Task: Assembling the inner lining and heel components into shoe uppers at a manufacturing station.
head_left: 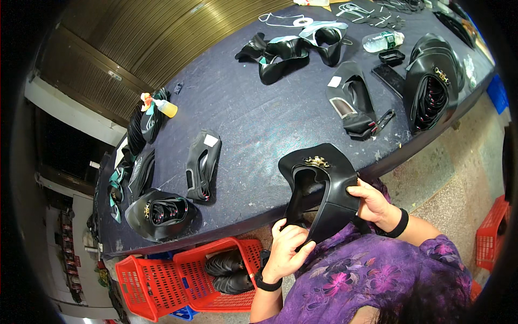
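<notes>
A black leather shoe upper [337,208] with a gold metal ornament at its front is held up at the table's near edge. My left hand [288,248] pinches its lower left end between thumb and fingers. On its right side, my right hand [371,202] grips the edge with the thumb on the outer face. The opening of the upper faces up and to the left. Further off on the table lies a flat dark shoe upper [353,100] with a white label. Stacked black uppers [434,81] with a gold ornament stand at the right.
Another nested stack of uppers [162,213] and a labelled upper [204,164] lie at the left. A bottle with yellow liquid [166,108], a clear plastic bottle [382,41], a phone [388,80] and joined black pieces [283,56] are further back. Red crates [183,259] stand below the near edge.
</notes>
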`<state>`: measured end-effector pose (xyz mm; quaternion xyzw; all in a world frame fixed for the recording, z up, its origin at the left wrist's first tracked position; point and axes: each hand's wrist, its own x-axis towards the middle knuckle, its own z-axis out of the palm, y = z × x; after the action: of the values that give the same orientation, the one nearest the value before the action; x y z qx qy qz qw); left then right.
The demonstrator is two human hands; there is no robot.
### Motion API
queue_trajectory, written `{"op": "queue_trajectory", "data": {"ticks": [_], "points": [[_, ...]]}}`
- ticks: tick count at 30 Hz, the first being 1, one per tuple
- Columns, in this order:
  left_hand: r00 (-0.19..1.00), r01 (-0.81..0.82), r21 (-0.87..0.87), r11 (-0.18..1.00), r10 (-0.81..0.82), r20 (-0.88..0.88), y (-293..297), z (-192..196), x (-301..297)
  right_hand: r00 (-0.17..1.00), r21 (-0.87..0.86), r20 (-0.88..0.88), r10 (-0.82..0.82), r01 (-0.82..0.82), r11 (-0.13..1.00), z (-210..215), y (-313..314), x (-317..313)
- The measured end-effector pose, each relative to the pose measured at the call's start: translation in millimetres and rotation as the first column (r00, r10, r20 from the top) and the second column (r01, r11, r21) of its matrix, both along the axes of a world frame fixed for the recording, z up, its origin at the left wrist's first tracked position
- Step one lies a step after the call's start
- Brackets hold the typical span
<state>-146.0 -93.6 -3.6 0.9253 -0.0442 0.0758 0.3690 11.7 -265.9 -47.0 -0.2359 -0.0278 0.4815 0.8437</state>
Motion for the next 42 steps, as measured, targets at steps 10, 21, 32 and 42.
{"op": "queue_trajectory", "data": {"ticks": [10, 21, 32, 42], "points": [[0.998, 0.037, -0.037, 0.999, -0.039, -0.052, 2.2, -0.5, -0.5, 0.998, 0.074, 0.041, 0.046, -0.049, 0.996, -6.3, -1.3, 3.2], [0.994, 0.083, 0.078, 0.993, -0.077, -0.079, -3.5, 0.2, 1.9, 0.901, -0.161, 0.409, -0.144, 0.227, 0.961, -2.3, 6.3, -4.6], [0.903, -0.301, -0.035, 0.953, 0.297, 0.311, 20.4, 6.4, 11.3, 0.867, -0.108, 0.482, -0.124, 0.2, 0.974, -3.4, 3.1, 11.2], [0.969, -0.208, -0.847, 0.49, -0.016, -0.247, 75.0, -13.3, 89.3, 0.877, -0.023, 0.476, -0.06, 0.08, 0.997, 8.0, 8.5, 21.9]]}}
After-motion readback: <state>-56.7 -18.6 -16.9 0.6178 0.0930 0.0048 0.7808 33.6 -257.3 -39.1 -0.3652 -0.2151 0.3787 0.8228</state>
